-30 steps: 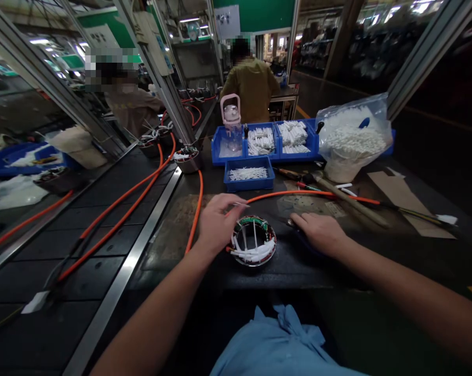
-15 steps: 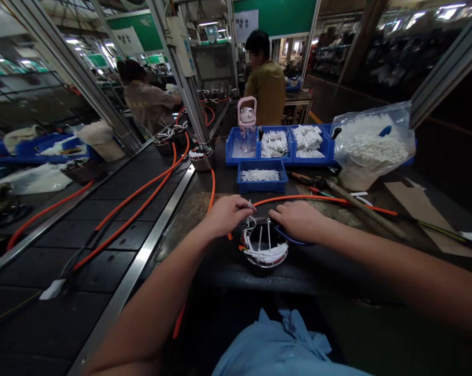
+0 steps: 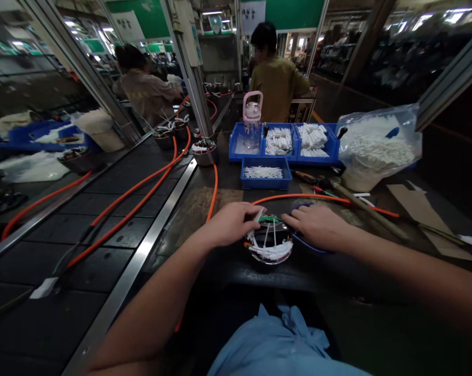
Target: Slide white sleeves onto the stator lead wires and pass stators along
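Note:
A round motor stator [image 3: 273,253] sits near the table's front edge, its rim ringed with white-sleeved wires and some green ones at the back. Two thin white strips stand across its dark middle. My left hand [image 3: 236,223] is at the rim's left side, thumb and fingers pinched on a white sleeve [image 3: 260,213] that points up. Across from it, my right hand [image 3: 316,224] is closed at the right side of the rim. Blue curved handles [image 3: 312,247] show on both sides of that hand; the tool's working end is hidden.
Behind the stator stand a small blue tray [image 3: 266,183] of thin white sticks and blue bins [image 3: 318,159] of white tubes. A bottle [image 3: 252,125], a bag of white pieces [image 3: 384,146] and an orange cable [image 3: 298,196] are near. Stators line the conveyor [image 3: 114,209]; two people work beyond.
My left hand has moved right and lower over the rim, and the white sleeve now leans. My right hand has shifted slightly right, showing more of the blue handles. The view has turned a little.

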### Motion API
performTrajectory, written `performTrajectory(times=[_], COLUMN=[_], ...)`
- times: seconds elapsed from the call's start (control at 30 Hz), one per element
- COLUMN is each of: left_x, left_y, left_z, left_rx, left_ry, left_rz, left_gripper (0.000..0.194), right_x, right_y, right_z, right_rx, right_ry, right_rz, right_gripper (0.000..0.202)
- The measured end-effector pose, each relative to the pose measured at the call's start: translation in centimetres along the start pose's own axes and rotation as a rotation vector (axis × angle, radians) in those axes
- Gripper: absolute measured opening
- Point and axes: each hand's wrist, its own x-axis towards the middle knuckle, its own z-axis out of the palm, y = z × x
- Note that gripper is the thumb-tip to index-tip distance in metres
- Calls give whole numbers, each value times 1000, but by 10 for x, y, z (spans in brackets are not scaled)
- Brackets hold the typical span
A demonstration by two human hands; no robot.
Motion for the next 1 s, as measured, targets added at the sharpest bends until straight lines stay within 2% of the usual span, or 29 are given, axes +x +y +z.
performTrajectory(times=[0.03, 0.1, 0.27, 0.4, 0.57, 0.67, 0.73, 0.77, 0.83, 0.93, 1.0], left_x=[1, 2, -8, -14, -9, -11, -18, -22, -30, -32, -24], left_y=[3, 5, -5, -11, -7, -3, -2, -2, 0, 6, 13], left_z=[-1, -3, -6, -2, 4, 4, 2, 1, 1, 7, 14], left_rx=[44, 91, 1, -18, -52, -114, -201, -262, -397, -504, -475], left_ry=[-20, 27, 136, 195, 225, 335, 435, 441, 315, -60, -223], left_rz=[24, 13, -76, -124, -125, -159, -209, -238, -296, -326, -299], left_gripper=[21, 15, 16, 16, 15, 16, 20, 22, 25, 40, 46], right_x=[6, 18, 30, 23, 21, 15, 1, -8, -30, -58, -65], right_y=[-3, -9, -11, -11, -14, -9, 0, 5, 14, 17, 12], right_z=[-4, -10, -16, -13, -11, -7, -3, 0, 6, 8, 5], right_rx=[2, 8, -11, -9, 16, 15, 13, 13, 25, 89, 146], right_ry=[0, -11, -24, -2, -48, -72, -77, -72, -56, -46, -68], right_rz=[-5, -17, -73, -63, -42, -6, 33, 50, 66, 56, 50], right_gripper=[28, 23, 20, 21, 18, 18, 18, 19, 23, 28, 27])
